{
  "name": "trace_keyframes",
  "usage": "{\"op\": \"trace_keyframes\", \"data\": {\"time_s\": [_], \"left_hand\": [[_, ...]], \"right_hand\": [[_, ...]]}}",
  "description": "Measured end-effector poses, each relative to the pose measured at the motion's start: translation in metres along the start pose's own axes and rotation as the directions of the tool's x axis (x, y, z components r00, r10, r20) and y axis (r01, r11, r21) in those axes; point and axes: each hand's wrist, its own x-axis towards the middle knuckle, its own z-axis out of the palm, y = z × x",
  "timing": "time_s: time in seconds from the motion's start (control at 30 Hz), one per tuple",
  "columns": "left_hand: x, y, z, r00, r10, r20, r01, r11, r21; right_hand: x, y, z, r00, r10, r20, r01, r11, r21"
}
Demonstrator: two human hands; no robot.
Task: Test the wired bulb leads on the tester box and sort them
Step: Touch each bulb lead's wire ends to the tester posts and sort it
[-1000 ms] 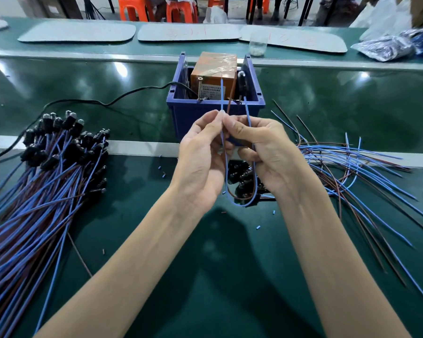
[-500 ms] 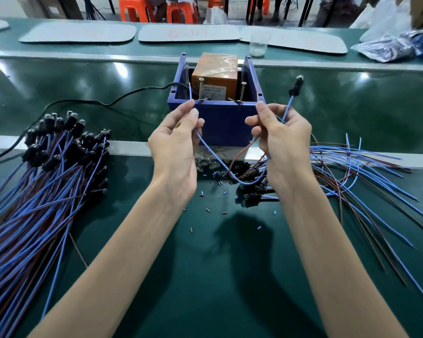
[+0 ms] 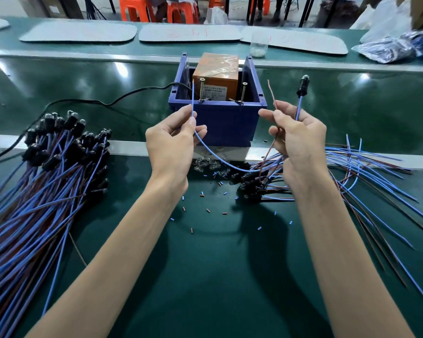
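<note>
The tester box (image 3: 217, 123) is a blue open bin with an orange block inside and two upright screws, left screw (image 3: 201, 90) and right screw (image 3: 243, 92). My left hand (image 3: 174, 140) pinches the blue wire (image 3: 193, 98) of one bulb lead, its bare tip pointing up just left of the left screw. My right hand (image 3: 300, 140) holds the same lead's brown wire (image 3: 272, 93) and its black bulb socket (image 3: 302, 85), which stick up to the right of the box. The blue wire sags between my hands.
A big bundle of bulb leads (image 3: 42, 172) lies at the left, another spread pile of leads (image 3: 366, 176) at the right. Loose glass bulbs (image 3: 209, 164) and wire offcuts (image 3: 205, 208) lie before the box. A black power cable (image 3: 83, 102) runs left from the box. A plastic cup (image 3: 258, 46) stands behind.
My hands have moved apart from in front of the box. The lead's two wires are now separated and raised, the blue tip near the left screw, the bulb socket up at the right.
</note>
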Motion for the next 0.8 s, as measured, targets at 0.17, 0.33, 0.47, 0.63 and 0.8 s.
{"op": "trace_keyframes", "data": {"time_s": [0.17,0.33,0.47,0.63,0.8], "left_hand": [[0.007,-0.002,-0.006,0.999,-0.025,0.034,0.024,0.998,0.051],[0.011,0.0,-0.011,0.996,-0.033,0.085,0.024,0.994,0.103],[0.012,0.0,-0.013,0.993,-0.05,0.104,0.037,0.992,0.124],[0.012,-0.001,-0.013,0.993,-0.054,0.109,0.038,0.99,0.139],[0.012,-0.001,-0.013,0.993,-0.058,0.105,0.041,0.987,0.153]], "right_hand": [[0.001,0.0,-0.004,1.0,0.011,0.024,-0.011,1.0,0.005],[0.003,0.001,-0.004,0.998,0.028,0.049,-0.025,0.998,-0.053],[0.004,0.003,-0.005,0.996,0.045,0.081,-0.039,0.997,-0.07],[0.003,0.005,-0.004,0.993,0.054,0.109,-0.046,0.996,-0.078],[0.005,0.006,-0.005,0.994,0.057,0.098,-0.049,0.996,-0.074]]}}
